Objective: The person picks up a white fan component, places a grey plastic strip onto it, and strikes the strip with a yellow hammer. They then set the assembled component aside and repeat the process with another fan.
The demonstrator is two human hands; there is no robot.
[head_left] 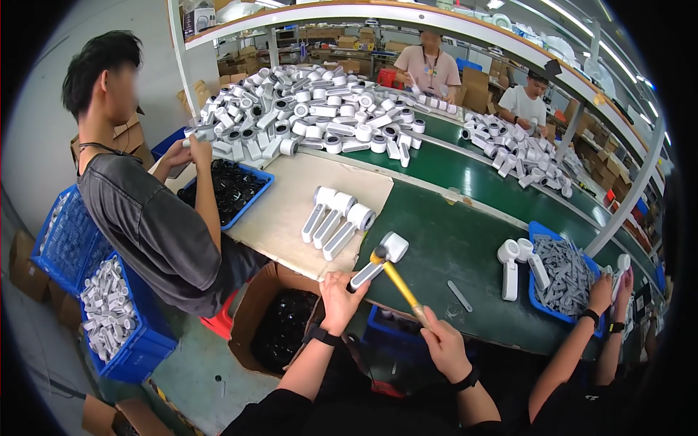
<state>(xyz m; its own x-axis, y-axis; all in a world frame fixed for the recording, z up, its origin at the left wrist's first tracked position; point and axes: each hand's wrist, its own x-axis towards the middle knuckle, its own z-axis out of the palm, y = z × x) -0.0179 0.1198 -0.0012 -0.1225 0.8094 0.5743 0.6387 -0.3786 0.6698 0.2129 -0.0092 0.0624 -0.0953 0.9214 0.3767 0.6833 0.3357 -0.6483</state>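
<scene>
Your left hand (338,301) pinches white-grey device (368,272) by handle end, near front edge of green counter (436,225); right hand (445,347) wraps yellow-handled hammer (402,285), head over device, contact unclear. Device likely light, stiff, smooth enough to slip; hold low on handle, clear of hammer.
</scene>
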